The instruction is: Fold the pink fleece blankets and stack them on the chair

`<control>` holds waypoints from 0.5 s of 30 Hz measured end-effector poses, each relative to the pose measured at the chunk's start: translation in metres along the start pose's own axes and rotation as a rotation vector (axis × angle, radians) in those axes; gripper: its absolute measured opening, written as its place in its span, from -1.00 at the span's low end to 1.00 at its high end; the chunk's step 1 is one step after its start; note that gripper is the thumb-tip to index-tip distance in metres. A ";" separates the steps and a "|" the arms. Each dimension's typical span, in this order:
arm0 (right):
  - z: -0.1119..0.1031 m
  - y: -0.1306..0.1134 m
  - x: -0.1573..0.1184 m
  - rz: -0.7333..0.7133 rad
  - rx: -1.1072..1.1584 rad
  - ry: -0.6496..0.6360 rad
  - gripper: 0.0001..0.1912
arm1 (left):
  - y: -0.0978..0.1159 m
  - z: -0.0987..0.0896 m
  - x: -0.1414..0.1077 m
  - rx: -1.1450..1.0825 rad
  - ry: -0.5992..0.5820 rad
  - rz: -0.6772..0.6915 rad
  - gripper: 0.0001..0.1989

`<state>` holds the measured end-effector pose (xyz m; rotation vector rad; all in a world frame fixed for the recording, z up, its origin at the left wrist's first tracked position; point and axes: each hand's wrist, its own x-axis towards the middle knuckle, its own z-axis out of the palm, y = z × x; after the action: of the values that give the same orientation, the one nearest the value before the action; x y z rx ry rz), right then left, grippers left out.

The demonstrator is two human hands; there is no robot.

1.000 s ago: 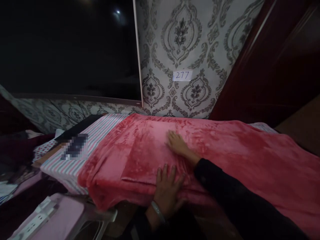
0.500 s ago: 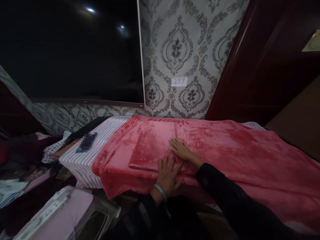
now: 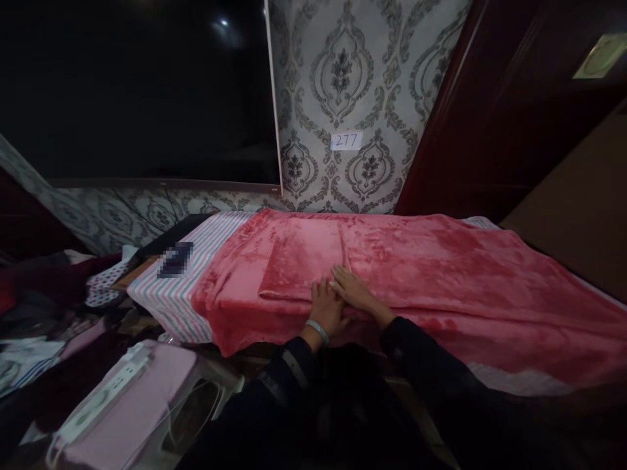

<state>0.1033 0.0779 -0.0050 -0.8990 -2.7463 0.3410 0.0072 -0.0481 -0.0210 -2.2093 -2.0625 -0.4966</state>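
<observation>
Now the right hand (image 3: 353, 289) touches the left hand (image 3: 325, 309), formerly apart; both press the red blanket (image 3: 421, 261), fingers slightly spread, and it lies over the striped cloth (image 3: 171, 303)

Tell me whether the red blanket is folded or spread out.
Mostly spread: the red blanket lies stretched over the striped cloth, with a squared-off layer on top at the left hand.

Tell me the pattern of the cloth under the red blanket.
Striped, pink and grey-green on white; clearest in the head view.
</observation>
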 end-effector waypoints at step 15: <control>0.038 0.004 -0.016 -0.027 -0.087 0.252 -0.40 | -0.120 -0.079 -0.041 -0.548 0.586 -0.554 -0.58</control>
<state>0.1071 0.0659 -0.0446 -0.8605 -2.5540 0.0960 -0.1264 -0.0985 0.0225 -1.3339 -2.3141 -1.6863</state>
